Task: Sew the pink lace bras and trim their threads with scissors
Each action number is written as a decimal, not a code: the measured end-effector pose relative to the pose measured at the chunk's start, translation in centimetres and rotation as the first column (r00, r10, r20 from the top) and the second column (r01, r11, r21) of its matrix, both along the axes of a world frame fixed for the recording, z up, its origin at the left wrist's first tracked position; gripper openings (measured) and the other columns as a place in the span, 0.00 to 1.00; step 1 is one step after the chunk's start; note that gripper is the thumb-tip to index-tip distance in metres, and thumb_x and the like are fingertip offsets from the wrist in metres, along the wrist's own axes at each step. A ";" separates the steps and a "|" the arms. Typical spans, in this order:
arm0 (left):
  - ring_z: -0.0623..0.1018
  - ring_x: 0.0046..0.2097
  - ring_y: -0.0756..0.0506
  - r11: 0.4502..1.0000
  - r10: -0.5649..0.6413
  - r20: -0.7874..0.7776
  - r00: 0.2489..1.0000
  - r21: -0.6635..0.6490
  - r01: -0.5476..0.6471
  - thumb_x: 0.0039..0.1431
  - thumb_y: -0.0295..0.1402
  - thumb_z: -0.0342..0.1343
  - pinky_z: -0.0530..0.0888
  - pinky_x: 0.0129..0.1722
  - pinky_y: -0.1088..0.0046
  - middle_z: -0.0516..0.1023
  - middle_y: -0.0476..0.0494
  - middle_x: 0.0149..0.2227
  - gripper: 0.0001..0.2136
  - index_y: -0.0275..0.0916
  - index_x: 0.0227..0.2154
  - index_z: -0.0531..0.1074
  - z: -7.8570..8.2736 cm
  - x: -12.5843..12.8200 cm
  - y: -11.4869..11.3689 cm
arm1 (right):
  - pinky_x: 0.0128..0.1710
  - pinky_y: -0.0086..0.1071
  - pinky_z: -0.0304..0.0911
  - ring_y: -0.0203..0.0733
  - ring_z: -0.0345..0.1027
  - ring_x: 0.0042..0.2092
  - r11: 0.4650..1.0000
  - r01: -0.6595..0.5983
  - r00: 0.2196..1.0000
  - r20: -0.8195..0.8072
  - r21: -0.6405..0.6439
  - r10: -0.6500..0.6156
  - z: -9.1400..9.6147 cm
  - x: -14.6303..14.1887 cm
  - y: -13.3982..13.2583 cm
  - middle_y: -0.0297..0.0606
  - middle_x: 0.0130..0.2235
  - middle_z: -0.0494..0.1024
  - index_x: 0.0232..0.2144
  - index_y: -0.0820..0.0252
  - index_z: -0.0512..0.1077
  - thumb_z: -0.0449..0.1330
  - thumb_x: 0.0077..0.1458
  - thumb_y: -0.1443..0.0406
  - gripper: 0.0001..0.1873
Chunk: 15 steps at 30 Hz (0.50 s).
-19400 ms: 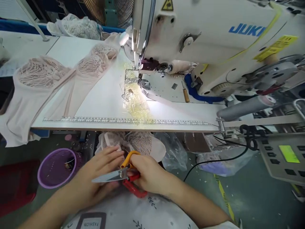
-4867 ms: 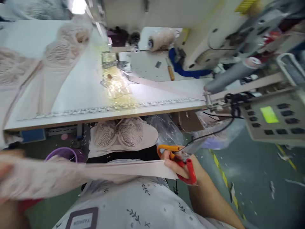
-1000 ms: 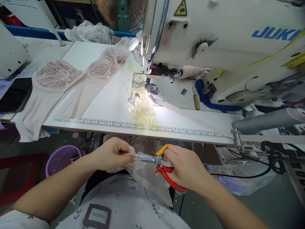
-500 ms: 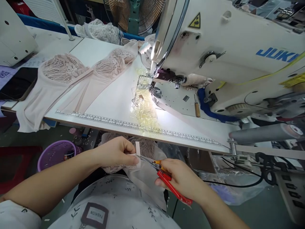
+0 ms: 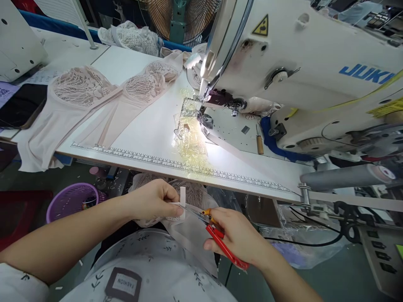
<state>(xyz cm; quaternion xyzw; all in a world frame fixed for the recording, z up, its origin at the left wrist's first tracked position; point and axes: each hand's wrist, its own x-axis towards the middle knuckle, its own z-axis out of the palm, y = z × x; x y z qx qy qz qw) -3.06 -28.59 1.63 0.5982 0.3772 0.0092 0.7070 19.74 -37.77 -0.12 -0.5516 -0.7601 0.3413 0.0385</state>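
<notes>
My left hand (image 5: 154,202) is closed in a pinch on a pale pink lace garment piece (image 5: 189,228) held over my lap, with a short strip end sticking up by the fingertips. My right hand (image 5: 234,237) grips scissors (image 5: 217,237) with an orange and a red handle. The blades point left and meet the fabric right beside my left fingertips. More of the lace piece hangs below the table edge behind my hands.
A white Juki sewing machine (image 5: 302,71) stands on the white table (image 5: 151,130), its lamp lighting the needle area. Pink lace garments (image 5: 78,100) lie at the table's left. A purple basket (image 5: 69,205) sits on the floor at left. A control panel (image 5: 382,256) is at lower right.
Over the last second my right hand turned the scissors and lowered them, bringing the blades to the fabric edge at my left fingers. The view shifted slightly.
</notes>
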 end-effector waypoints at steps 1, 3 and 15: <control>0.55 0.20 0.55 1.000 -0.002 0.001 1.000 -0.009 0.002 0.43 0.37 0.58 0.52 0.18 0.78 0.56 0.55 0.16 0.12 0.35 0.16 0.66 -0.1 0.0 0.0 | 0.22 0.28 0.44 0.34 0.50 0.23 1.000 0.002 1.000 -0.001 0.012 -0.002 0.0 0.0 0.0 0.30 0.22 0.59 0.19 0.56 0.49 0.45 0.45 0.32 0.34; 0.56 0.20 0.55 1.000 -0.003 0.005 1.000 -0.028 0.004 0.43 0.37 0.59 0.52 0.19 0.77 0.56 0.55 0.16 0.11 0.35 0.16 0.67 -0.2 -0.1 0.1 | 0.22 0.28 0.44 0.34 0.50 0.23 1.000 0.004 1.000 -0.002 0.021 -0.004 -0.1 0.0 0.0 0.30 0.21 0.58 0.19 0.56 0.49 0.42 0.42 0.30 0.36; 0.61 0.21 0.54 0.972 0.095 0.105 0.990 -0.225 -0.069 0.39 0.35 0.63 0.59 0.23 0.76 0.62 0.54 0.16 0.10 0.34 0.16 0.71 -1.1 -0.1 0.1 | 0.21 0.28 0.42 0.33 0.49 0.21 0.970 -0.003 1.000 0.010 0.242 0.001 -1.0 0.0 -0.5 0.29 0.20 0.57 0.19 0.56 0.51 0.40 0.47 0.32 0.34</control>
